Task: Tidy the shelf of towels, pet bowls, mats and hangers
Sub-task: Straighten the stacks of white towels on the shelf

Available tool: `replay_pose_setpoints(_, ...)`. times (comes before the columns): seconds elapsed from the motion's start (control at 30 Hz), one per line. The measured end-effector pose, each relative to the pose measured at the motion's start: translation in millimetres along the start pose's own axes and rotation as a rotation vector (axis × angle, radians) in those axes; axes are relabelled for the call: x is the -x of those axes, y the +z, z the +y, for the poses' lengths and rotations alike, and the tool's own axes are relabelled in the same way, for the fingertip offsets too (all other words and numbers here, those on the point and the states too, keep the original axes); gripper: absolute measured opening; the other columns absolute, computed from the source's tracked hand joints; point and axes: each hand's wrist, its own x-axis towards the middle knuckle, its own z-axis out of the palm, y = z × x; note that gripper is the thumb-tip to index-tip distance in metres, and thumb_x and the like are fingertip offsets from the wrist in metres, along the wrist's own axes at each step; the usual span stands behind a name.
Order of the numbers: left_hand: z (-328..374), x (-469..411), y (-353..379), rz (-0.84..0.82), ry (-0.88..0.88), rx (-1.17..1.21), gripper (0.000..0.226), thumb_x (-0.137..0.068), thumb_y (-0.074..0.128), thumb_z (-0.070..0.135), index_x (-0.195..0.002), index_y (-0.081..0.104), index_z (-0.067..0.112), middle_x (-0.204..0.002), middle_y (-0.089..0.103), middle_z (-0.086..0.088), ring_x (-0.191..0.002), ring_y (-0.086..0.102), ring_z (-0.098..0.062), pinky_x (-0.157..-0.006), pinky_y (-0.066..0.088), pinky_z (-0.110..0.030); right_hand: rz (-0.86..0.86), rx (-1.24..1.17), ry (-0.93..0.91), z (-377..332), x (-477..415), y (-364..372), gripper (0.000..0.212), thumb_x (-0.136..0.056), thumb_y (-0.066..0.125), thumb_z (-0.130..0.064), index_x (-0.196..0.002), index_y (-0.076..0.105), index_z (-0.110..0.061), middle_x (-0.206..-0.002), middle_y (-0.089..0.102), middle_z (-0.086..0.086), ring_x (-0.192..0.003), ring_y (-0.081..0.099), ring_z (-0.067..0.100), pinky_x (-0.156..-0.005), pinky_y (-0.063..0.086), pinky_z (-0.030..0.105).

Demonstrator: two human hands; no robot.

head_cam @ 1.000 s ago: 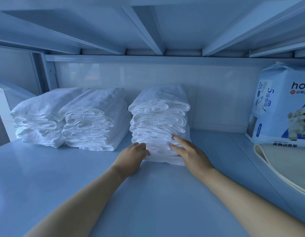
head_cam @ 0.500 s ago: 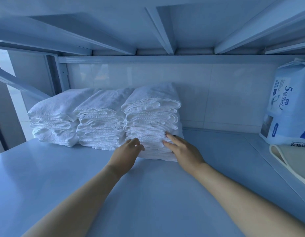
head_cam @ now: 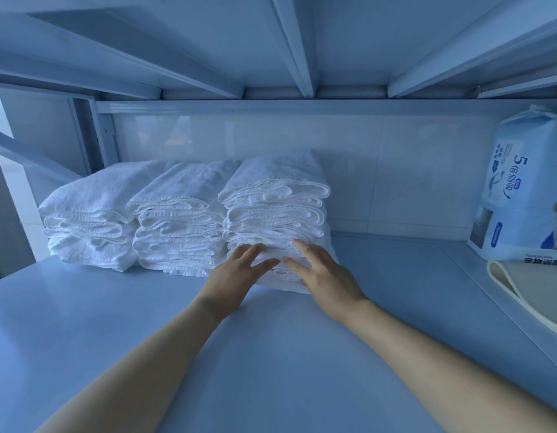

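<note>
Up close, we face a pale blue metal shelf (head_cam: 271, 370) whose smooth board runs from the near edge to a white tiled wall (head_cam: 395, 170) at the far side. Overhead sits the underside of the next board (head_cam: 208, 42), braced with ribs that fan out toward us. A perforated upright post (head_cam: 105, 132) stands at the far left corner, with a slanted brace just below it.

Three stacks of folded white towels sit in a row at the far left, folded edges facing us. The left stack (head_cam: 89, 220) and the middle stack (head_cam: 177, 220) touch, and the right stack (head_cam: 277, 207) stands tight against the middle one and is the tallest.

Our left hand (head_cam: 236, 276) and right hand (head_cam: 324, 276) lie side by side against the lower front of the right stack. Both are wide, fingers straight and slightly spread, pressing flat on the folded edges and gripping nothing.

At the far right stands a white and blue pack of pet pads (head_cam: 520, 189), partly cut off by the frame. Just in front of it lies a beige mat (head_cam: 536, 292) with a cream rim, flat on the board, well apart from the towels.
</note>
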Motion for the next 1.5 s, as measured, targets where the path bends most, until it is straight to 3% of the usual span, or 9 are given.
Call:
replay_pose_setpoints(0.27,-11,-10,-2,0.020,0.072,0.001,0.074,-0.071,0.047,-0.018,-0.132,0.051,0.024,-0.138,0.045,-0.005,-0.120,0.044,-0.030,-0.072,0.055,-0.042,-0.010,0.019,0.013,-2,-8,1,0.064,-0.090,0.049,0.002,-0.145,0.030,-0.025,-0.156,0.011,0.003,-0.140,0.018,0.021,-0.079,0.052,0.042)
replay_pose_setpoints(0.43,-19,-15,4,-0.015,0.039,-0.005,0.069,-0.082,0.041,-0.010,-0.138,0.042,0.030,-0.145,0.032,0.002,-0.130,0.032,-0.021,-0.083,0.051,-0.036,-0.025,0.003,0.055,-3,-17,4,0.061,-0.092,0.045,0.001,-0.145,0.031,-0.026,-0.157,0.006,0.000,-0.141,0.016,0.018,-0.085,0.049,0.042)
replay_pose_setpoints(0.63,-17,-23,13,-0.017,-0.032,0.070,0.069,-0.078,0.043,-0.012,-0.133,0.047,0.031,-0.142,0.035,0.004,-0.129,0.031,-0.022,-0.082,0.052,-0.036,-0.002,-0.073,0.139,-9,-22,8,0.064,-0.088,0.047,0.006,-0.142,0.037,-0.028,-0.157,0.003,-0.007,-0.140,0.016,0.012,-0.095,0.045,0.036)
replay_pose_setpoints(0.77,-13,-16,18,-0.046,-0.094,0.097,0.056,-0.088,0.057,0.011,-0.137,0.041,0.033,-0.146,0.027,0.005,-0.134,0.024,-0.021,-0.089,0.049,-0.035,0.014,-0.118,0.134,-11,-18,8,0.064,-0.088,0.046,0.010,-0.141,0.040,-0.025,-0.157,0.004,-0.006,-0.142,0.015,0.013,-0.100,0.043,0.038)
replay_pose_setpoints(0.87,-8,-10,17,0.010,-0.131,0.160,0.045,-0.088,0.058,0.029,-0.132,0.047,0.033,-0.145,0.032,0.006,-0.134,0.028,-0.018,-0.079,0.051,-0.036,0.032,-0.131,0.146,-10,-9,3,0.052,-0.092,0.051,-0.004,-0.138,0.043,-0.024,-0.156,0.013,-0.004,-0.141,0.018,0.013,-0.101,0.042,0.038)
replay_pose_setpoints(0.97,0,-10,10,0.090,-0.091,0.174,0.037,-0.088,0.056,0.036,-0.125,0.053,0.032,-0.137,0.041,0.007,-0.126,0.040,-0.016,-0.067,0.049,-0.029,0.065,-0.130,0.168,-8,8,-4,0.044,-0.092,0.056,-0.020,-0.135,0.048,-0.025,-0.150,0.028,-0.002,-0.134,0.032,0.016,-0.093,0.047,0.038)
replay_pose_setpoints(1.1,25,-12,1,0.101,-0.018,0.238,0.033,-0.091,0.048,0.040,-0.124,0.052,0.034,-0.128,0.046,0.011,-0.115,0.048,-0.013,-0.063,0.047,-0.027,0.021,-0.071,0.255,0,39,-21,0.039,-0.095,0.048,-0.033,-0.134,0.046,-0.030,-0.139,0.041,-0.007,-0.127,0.039,0.016,-0.088,0.047,0.034)
replay_pose_setpoints(1.3,92,-8,-6,-0.003,0.120,0.338,0.035,-0.093,0.040,0.045,-0.125,0.050,0.033,-0.125,0.048,0.011,-0.111,0.049,-0.012,-0.074,0.042,-0.026,-0.103,-0.008,0.390,15,106,-50,0.040,-0.096,0.039,-0.043,-0.132,0.048,-0.028,-0.132,0.049,-0.008,-0.121,0.044,0.016,-0.088,0.039,0.028)
replay_pose_setpoints(1.5,169,-18,-27,-0.006,0.175,0.425,0.036,-0.093,0.038,0.049,-0.123,0.051,0.034,-0.122,0.049,0.013,-0.107,0.051,-0.012,-0.074,0.042,-0.026,-0.030,0.113,0.434,23,177,-97,0.040,-0.096,0.038,-0.044,-0.129,0.051,-0.025,-0.130,0.050,-0.005,-0.120,0.046,0.017,-0.090,0.038,0.029)
